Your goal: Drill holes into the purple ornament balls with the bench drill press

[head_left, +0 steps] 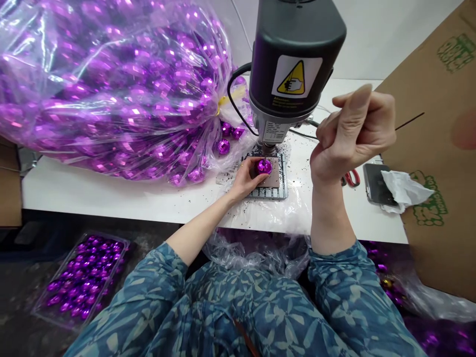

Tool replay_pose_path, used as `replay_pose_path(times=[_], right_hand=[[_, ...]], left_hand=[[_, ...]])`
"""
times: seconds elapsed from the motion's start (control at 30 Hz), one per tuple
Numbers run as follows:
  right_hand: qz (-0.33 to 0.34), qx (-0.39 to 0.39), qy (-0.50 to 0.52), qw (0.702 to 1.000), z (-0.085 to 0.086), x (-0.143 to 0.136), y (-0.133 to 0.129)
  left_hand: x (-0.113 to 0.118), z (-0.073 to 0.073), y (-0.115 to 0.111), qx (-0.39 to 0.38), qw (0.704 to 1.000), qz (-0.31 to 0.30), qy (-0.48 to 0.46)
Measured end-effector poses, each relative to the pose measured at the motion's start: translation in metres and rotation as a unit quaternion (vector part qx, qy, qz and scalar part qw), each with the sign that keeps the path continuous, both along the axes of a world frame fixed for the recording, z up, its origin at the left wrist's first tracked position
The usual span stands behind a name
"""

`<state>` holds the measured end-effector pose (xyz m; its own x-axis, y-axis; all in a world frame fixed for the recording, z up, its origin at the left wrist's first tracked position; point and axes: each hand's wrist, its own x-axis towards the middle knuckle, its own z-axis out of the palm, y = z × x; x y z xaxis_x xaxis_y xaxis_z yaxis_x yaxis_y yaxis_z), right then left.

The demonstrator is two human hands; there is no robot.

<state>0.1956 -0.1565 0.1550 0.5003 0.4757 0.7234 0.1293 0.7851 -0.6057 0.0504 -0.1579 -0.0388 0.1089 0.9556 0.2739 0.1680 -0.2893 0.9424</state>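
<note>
A: Holding what, and where?
B: Left hand (246, 176) pinches a purple ball (264, 166) on the drill plate (273, 181), directly below the press head (293, 64).
A: And the right hand (353, 131)?
B: Fisted around the thin feed lever (409, 120), right of the head. Judged step: drilling; next calls for steadying the ball.

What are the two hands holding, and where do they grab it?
The left hand pinches a purple ball by its sides under the drill press. The right hand grips the machine's lever, mostly hidden.
</note>
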Motion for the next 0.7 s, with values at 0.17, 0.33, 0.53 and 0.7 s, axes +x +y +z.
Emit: replay_pose_path(times=[0.17,0.33,0.53,0.7], right_hand=[[0.025,0.029,0.024,0.999,-0.011,0.001,-0.003],[-0.01,0.029,0.013,0.999,-0.021,0.003,0.001],[-0.022,0.063,-0.019,0.998,-0.044,0.009,0.007],[-0.015,0.076,-0.015,0.997,-0.028,0.005,0.006]], left_hand=[[-0.001,-0.001,0.0,0.006,1.0,0.002,0.016],[-0.002,0.001,-0.001,0.012,1.0,0.003,0.021],[-0.001,0.002,-0.002,0.015,1.0,-0.002,0.009],[0.0,-0.001,-0.001,0.022,1.0,-0.013,-0.015]])
